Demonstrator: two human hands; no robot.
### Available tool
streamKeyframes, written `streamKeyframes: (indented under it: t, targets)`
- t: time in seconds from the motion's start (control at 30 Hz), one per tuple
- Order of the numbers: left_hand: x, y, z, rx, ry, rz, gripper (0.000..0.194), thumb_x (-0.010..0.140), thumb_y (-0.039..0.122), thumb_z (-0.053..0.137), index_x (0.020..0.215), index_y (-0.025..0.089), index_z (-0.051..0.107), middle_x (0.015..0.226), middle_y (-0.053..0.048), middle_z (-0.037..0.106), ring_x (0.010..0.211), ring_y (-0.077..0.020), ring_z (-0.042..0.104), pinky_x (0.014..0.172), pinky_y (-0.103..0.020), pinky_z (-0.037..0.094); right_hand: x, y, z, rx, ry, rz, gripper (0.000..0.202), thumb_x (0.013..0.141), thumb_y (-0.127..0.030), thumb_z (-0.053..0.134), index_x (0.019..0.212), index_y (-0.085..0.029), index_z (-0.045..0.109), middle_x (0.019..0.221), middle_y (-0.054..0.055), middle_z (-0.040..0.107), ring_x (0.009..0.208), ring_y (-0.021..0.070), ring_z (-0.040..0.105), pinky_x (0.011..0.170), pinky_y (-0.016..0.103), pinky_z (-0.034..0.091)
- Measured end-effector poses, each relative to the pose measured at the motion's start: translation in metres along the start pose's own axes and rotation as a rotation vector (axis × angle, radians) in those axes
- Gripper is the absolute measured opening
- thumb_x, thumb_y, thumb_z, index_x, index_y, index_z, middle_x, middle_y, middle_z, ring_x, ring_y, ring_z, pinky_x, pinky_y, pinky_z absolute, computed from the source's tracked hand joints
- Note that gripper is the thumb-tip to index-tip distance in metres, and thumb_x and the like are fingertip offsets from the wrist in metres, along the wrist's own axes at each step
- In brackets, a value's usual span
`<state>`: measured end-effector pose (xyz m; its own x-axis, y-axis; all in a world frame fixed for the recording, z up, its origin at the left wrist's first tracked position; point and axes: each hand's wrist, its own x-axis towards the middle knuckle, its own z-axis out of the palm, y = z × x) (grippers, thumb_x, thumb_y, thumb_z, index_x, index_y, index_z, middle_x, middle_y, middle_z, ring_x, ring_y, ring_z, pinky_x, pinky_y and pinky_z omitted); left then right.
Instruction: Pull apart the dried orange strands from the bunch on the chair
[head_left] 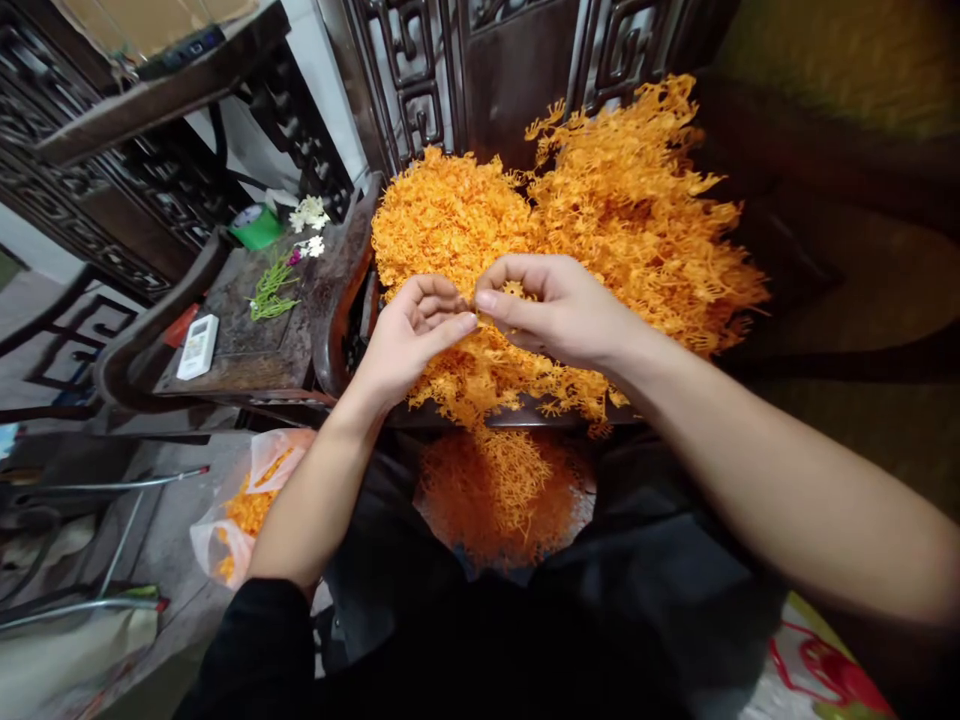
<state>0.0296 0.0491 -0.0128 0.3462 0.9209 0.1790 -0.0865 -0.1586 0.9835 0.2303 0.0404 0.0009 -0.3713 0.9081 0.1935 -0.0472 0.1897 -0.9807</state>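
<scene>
Many orange pieces [615, 220] lie heaped below our left hand [412, 330] and right hand [562, 310], which pinch narrowly; we cannot tell if they hold anything. The pieces hide most of the seat [525, 412]; carved wood [517, 80] rises behind.

I see dark, glossy wood in the seat back [521, 85] — and duller, scuffed wood on the side table [277, 345]. From my end the orange heap [457, 220] looks rough, the remote [198, 347] smooth plastic, the bag [236, 548] thin translucent plastic, the sleeve [266, 640] matt cloth.
</scene>
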Motion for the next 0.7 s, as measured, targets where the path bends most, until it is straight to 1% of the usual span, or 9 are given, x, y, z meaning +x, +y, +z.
streamKeyframes:
  t: [0.1, 0.17, 0.23, 0.33, 0.4, 0.47, 0.57, 0.63, 0.7]
  targets:
    - [0.005, 0.004, 0.005, 0.010, -0.009, 0.013, 0.047, 0.069, 0.039, 0.092, 0.105, 0.021, 0.067, 0.092, -0.001, 0.072, 0.081, -0.0109, 0.067, 0.077, -0.024, 0.056, 0.000, -0.004, -0.002, -0.106, 0.069, -0.118, 0.048, 0.080, -0.065, 0.077, 0.086, -0.019, 0.067, 0.061, -0.003, 0.053, 0.057, 0.0122, 0.047, 0.054, 0.028, 0.037]
    - [0.005, 0.007, 0.009, 0.032, 0.027, 0.069, 0.045, 0.067, 0.040, 0.094, 0.097, 0.020, 0.067, 0.088, 0.000, 0.071, 0.078, -0.0102, 0.067, 0.074, -0.023, 0.056, 0.000, -0.007, -0.003, -0.185, 0.091, -0.198, 0.046, 0.078, -0.061, 0.080, 0.085, -0.018, 0.068, 0.072, 0.001, 0.062, 0.069, 0.0153, 0.055, 0.064, 0.030, 0.044]
    - [0.004, 0.011, 0.014, 0.044, 0.052, 0.108, 0.043, 0.067, 0.041, 0.094, 0.090, 0.020, 0.064, 0.082, 0.002, 0.069, 0.072, -0.0094, 0.067, 0.069, -0.021, 0.056, -0.001, -0.010, -0.003, -0.235, 0.101, -0.248, 0.043, 0.077, -0.058, 0.081, 0.084, -0.017, 0.069, 0.080, 0.003, 0.067, 0.077, 0.0171, 0.058, 0.071, 0.032, 0.046]
    - [-0.001, 0.015, 0.018, 0.051, 0.025, 0.101, 0.040, 0.073, 0.044, 0.090, 0.088, 0.021, 0.061, 0.074, 0.003, 0.066, 0.064, -0.0095, 0.067, 0.059, -0.021, 0.053, -0.002, -0.013, -0.006, -0.264, 0.115, -0.282, 0.040, 0.080, -0.056, 0.080, 0.083, -0.018, 0.068, 0.080, 0.003, 0.067, 0.077, 0.0173, 0.058, 0.072, 0.032, 0.046]
    - [-0.004, 0.017, 0.019, 0.036, 0.033, 0.089, 0.039, 0.076, 0.046, 0.088, 0.089, 0.021, 0.061, 0.072, 0.003, 0.065, 0.061, -0.0101, 0.067, 0.055, -0.021, 0.051, -0.003, -0.014, -0.007, -0.288, 0.106, -0.299, 0.040, 0.080, -0.056, 0.081, 0.083, -0.018, 0.067, 0.078, 0.002, 0.065, 0.076, 0.0170, 0.057, 0.071, 0.032, 0.044]
    - [-0.006, 0.018, 0.020, 0.016, 0.075, 0.085, 0.039, 0.076, 0.047, 0.087, 0.090, 0.022, 0.060, 0.072, 0.004, 0.066, 0.059, -0.0104, 0.068, 0.053, -0.021, 0.051, -0.004, -0.014, -0.005, -0.331, 0.096, -0.307, 0.040, 0.079, -0.055, 0.081, 0.083, -0.018, 0.067, 0.078, 0.001, 0.064, 0.076, 0.0169, 0.056, 0.071, 0.032, 0.043]
    - [-0.009, 0.021, 0.022, 0.016, 0.129, 0.084, 0.039, 0.076, 0.045, 0.087, 0.088, 0.021, 0.060, 0.071, 0.004, 0.067, 0.057, -0.0104, 0.068, 0.052, -0.021, 0.052, -0.007, -0.013, 0.002, -0.389, 0.108, -0.280, 0.039, 0.082, -0.055, 0.079, 0.079, -0.019, 0.065, 0.074, 0.001, 0.062, 0.072, 0.0158, 0.054, 0.068, 0.032, 0.041]
    - [-0.014, 0.026, 0.024, 0.028, 0.180, 0.099, 0.037, 0.077, 0.040, 0.088, 0.084, 0.020, 0.058, 0.070, 0.004, 0.068, 0.055, -0.0094, 0.067, 0.052, -0.020, 0.052, -0.007, -0.012, 0.005, -0.380, 0.146, -0.252, 0.039, 0.082, -0.054, 0.079, 0.075, -0.019, 0.063, 0.071, 0.000, 0.061, 0.069, 0.0149, 0.053, 0.066, 0.032, 0.039]
    - [-0.019, 0.033, 0.022, 0.036, 0.282, 0.123, 0.038, 0.075, 0.034, 0.090, 0.081, 0.019, 0.056, 0.070, 0.003, 0.068, 0.055, -0.0086, 0.067, 0.051, -0.018, 0.050, -0.004, -0.011, -0.001, -0.316, 0.216, -0.222, 0.040, 0.083, -0.054, 0.079, 0.074, -0.020, 0.058, 0.069, 0.000, 0.059, 0.066, 0.0137, 0.051, 0.063, 0.032, 0.038]
